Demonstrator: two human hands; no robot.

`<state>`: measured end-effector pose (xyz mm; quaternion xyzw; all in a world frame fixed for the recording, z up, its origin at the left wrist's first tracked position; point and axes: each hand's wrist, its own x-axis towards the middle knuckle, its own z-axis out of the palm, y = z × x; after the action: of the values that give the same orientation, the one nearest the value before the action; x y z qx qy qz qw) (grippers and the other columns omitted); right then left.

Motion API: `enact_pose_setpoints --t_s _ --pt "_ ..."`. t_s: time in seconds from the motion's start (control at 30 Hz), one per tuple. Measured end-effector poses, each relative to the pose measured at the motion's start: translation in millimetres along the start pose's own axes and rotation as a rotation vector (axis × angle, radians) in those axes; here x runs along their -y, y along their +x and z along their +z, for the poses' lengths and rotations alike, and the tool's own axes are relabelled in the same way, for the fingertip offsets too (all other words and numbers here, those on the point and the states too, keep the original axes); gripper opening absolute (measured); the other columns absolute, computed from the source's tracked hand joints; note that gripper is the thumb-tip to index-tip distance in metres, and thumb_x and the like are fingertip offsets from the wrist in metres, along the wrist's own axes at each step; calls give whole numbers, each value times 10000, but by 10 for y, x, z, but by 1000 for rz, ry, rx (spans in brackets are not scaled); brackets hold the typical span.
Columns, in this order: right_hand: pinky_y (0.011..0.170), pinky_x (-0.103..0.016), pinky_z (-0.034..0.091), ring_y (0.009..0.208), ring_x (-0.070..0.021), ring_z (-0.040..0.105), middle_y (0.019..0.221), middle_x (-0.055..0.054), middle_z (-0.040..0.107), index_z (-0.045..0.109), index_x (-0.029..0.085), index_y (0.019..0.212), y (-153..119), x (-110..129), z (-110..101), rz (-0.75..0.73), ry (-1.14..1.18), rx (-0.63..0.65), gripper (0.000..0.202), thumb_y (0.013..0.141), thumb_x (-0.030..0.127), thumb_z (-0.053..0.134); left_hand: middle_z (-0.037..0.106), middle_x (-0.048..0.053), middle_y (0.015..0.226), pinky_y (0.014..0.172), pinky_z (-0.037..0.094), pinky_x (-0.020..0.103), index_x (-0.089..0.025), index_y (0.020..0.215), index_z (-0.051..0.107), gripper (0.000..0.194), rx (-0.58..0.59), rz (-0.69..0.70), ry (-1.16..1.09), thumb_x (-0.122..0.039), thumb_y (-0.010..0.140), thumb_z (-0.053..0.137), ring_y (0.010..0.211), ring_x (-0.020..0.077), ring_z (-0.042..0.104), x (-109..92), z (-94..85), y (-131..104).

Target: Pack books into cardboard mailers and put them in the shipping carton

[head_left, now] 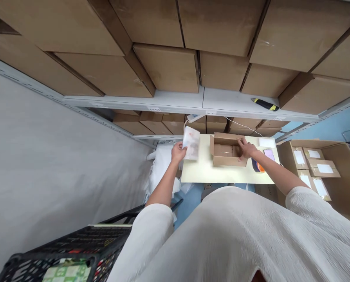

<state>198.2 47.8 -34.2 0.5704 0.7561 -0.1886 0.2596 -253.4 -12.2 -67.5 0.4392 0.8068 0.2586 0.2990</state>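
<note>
My left hand point(178, 152) is closed on the lower left edge of a whitish, translucent wrapped packet point(192, 143), held upright over the left end of the pale yellow table point(202, 175). An open cardboard box point(229, 161) stands at the middle of the table, with its side flap folded out on the left. My right hand point(246, 149) rests over the box's right wall, fingers spread along the wall and its inner side. Thin light lines show on the box's bottom.
Shelves of cartons point(169, 70) run across the back, with a black and yellow cutter point(265, 104) on one. An orange and blue tape roll point(257, 166) and a phone point(269, 154) lie on the table's right. A large carton point(347, 172) holds labelled boxes; a black crate point(94, 254) stands lower left.
</note>
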Motion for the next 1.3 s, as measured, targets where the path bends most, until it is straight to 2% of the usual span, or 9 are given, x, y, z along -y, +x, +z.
enact_pose_setpoints --t_s 0.17,0.27,0.47,0.6,0.73,0.9,1.1,1.2,1.3 --pt "1194 -574 477 1527 -495 467 1890 -208 3 -39 289 1821 -61 -18 -3 -56 -34 -54 1555 682 750 915 765 57 1183 933 577 303 -212 1269 664 309 -52 282 -28 -278 967 672 1066 218 706 -455 -503 -299" --pt "1204 -569 462 1520 -492 470 1894 -196 22 -49 278 1821 -117 -67 46 -96 -3 -106 1532 709 766 885 749 43 1179 914 558 299 -214 1305 648 334 -49 447 19 -294 981 651 1064 219 684 -875 -539 -467" --pt "1199 -560 445 1523 -470 448 1899 -170 39 -160 297 1804 -258 -231 311 -119 237 -254 1461 817 749 817 770 75 1212 1067 490 405 -212 1281 696 313 190 650 241 -262 982 620 1168 301 662 -1703 103 -633" --pt "1207 -588 428 1548 -484 429 1885 -193 88 -174 318 1797 -263 -321 551 -116 407 -322 1464 824 715 844 788 97 1237 1124 404 496 -253 1263 719 315 333 719 426 -200 980 590 1250 350 644 -1981 582 -578" --pt "1219 -612 411 1581 -500 395 1867 -215 122 -158 325 1799 -216 -389 720 -104 487 -361 1480 807 673 883 797 91 1215 1104 399 486 -264 1258 736 334 449 698 533 -174 961 613 1246 351 664 -2032 889 -455" --pt "1228 -600 410 1572 -482 413 1860 -203 158 -75 335 1814 -226 -464 797 -105 506 -400 1431 807 689 879 795 75 1317 1140 401 475 -275 1269 738 333 550 621 535 -211 945 701 1289 332 667 -1919 1094 -406" --pt "1231 -644 393 1585 -504 377 1837 -245 191 67 282 1814 -278 -542 804 4 505 -446 1350 817 750 847 727 128 1418 1160 411 522 -250 1264 726 293 251 652 414 -258 1075 502 1376 353 590 -1641 989 -437" --pt "1234 -678 387 1601 -515 350 1827 -252 201 107 273 1808 -274 -575 804 97 564 -461 1309 829 786 808 642 147 1529 1167 442 547 -253 1372 679 349 111 574 334 -297 1068 513 1428 375 549 -1437 852 -423" --pt "1247 -679 398 1618 -497 343 1813 -257 218 104 249 1807 -253 -593 812 113 675 -483 1273 858 791 756 583 168 1594 1194 454 568 -243 1496 600 463 80 464 257 -314 1039 560 1470 389 533 -1213 761 -408"
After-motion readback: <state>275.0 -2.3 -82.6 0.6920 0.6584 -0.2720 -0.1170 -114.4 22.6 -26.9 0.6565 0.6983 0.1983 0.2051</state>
